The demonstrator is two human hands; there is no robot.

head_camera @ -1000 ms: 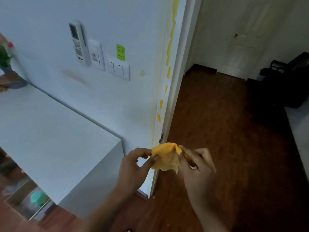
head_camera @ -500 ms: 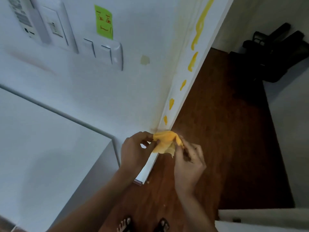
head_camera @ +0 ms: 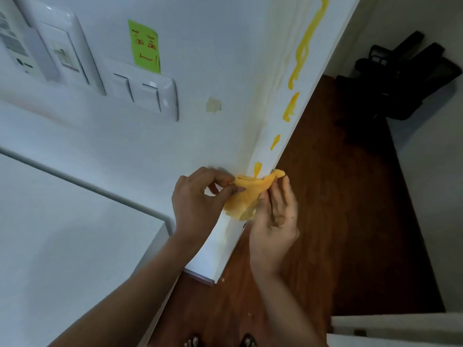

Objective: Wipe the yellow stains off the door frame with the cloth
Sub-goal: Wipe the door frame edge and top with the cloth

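I see a white wall [head_camera: 213,58] filling the upper left, with 2 switches [head_camera: 142,92] and a green note [head_camera: 144,46] above them. A white counter [head_camera: 62,234] sits lower left. Brown wood floor [head_camera: 338,221] runs down the right; a black chair [head_camera: 400,76] stands upper right.

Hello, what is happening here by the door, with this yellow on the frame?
A person is cleaning yellow stains off the white door frame. Both hands hold a yellow cloth against the frame, low down: the left hand pinches one end, and the right hand grips the other. The cloth sits just under the lowest stain. A line of smears runs up the frame above it, not yet wiped. To the left on the wall are light switches and a green note.
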